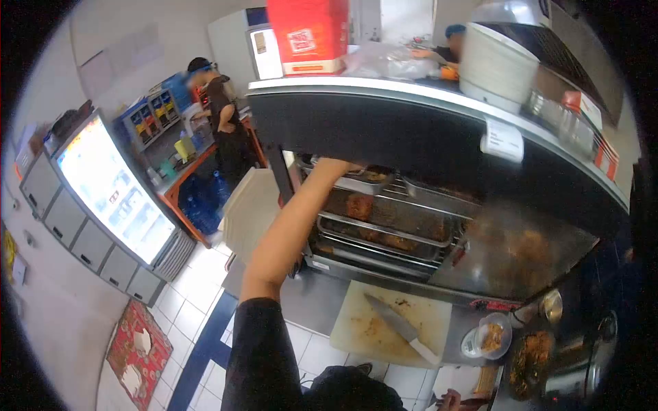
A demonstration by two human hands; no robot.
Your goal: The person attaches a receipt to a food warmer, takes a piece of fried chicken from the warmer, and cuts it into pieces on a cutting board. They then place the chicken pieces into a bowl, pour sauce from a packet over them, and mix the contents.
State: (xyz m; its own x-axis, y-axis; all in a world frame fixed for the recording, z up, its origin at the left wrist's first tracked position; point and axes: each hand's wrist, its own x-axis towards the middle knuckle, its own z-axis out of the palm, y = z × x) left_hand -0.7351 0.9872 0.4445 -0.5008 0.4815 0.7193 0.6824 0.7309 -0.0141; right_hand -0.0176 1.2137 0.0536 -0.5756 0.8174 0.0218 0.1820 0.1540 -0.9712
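My left arm, in a black sleeve, stretches up into a glass-fronted food warmer (pixel 425 130). My left hand (pixel 347 166) is inside beneath the top panel, beside a metal tray (pixel 367 183) on the upper rack; its fingers are hidden. On the rack below, a tray (pixel 404 241) holds browned pieces of food (pixel 359 205). At the bottom edge, what looks like my right hand (pixel 449 400) is cut off by the frame, too small and blurred to show its grip. Between them, a knife (pixel 397 323) with a white handle lies on a stained cutting board (pixel 353 335).
Right of the board are a clear plastic tub (pixel 495 337) with food and a dark dish (pixel 524 383) of food. A red box (pixel 308 34) and white bucket (pixel 499 65) stand on top. A person (pixel 223 120) works behind; another is partly visible farther back.
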